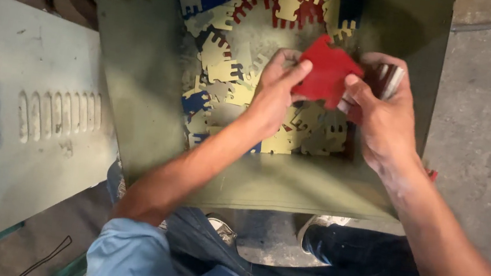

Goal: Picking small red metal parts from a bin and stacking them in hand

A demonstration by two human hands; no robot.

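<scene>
i've got the red flat piece (327,73) pinched between both grips above the green bin (139,80), left hand (277,88) closed on its left edge, right hand (381,112) closed on its right alongside a stack of pieces (387,81).

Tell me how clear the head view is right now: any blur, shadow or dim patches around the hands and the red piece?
Head view: the red piece between the left hand and right hand is sharp enough, with edges slightly soft. The green bin has dim, shadowed walls; the notched flat pieces at its bottom are dusty and muted. The top left corner is dark. No glare.
</scene>
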